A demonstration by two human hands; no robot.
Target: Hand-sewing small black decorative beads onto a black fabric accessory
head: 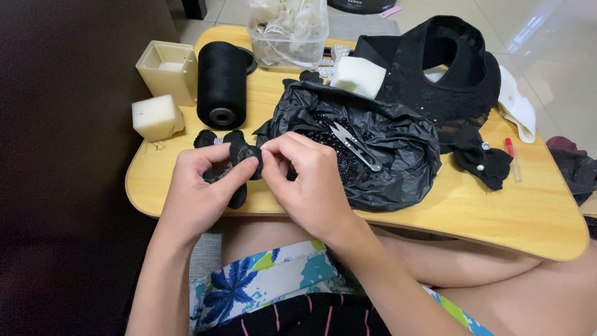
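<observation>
My left hand (200, 190) pinches a small black fabric flower piece (244, 155) above the near edge of a wooden lap table (497, 211). My right hand (308, 177) meets it from the right, thumb and forefinger pressed to the same piece at its top. Just behind lies a finished black fabric bow with a sparkly centre (214, 138). A crumpled black plastic bag (398, 149) right of my hands holds several black beads (329, 134) and a pair of silver thread snips (356, 145).
A big spool of black thread (221, 84), a cream square cup (168, 68) and two foam blocks (157, 117) (357, 76) stand at the back left. A clear tub (289, 31), a black sequinned garment (448, 68), another black bow (482, 160) and a red pen (511, 155) fill the rest.
</observation>
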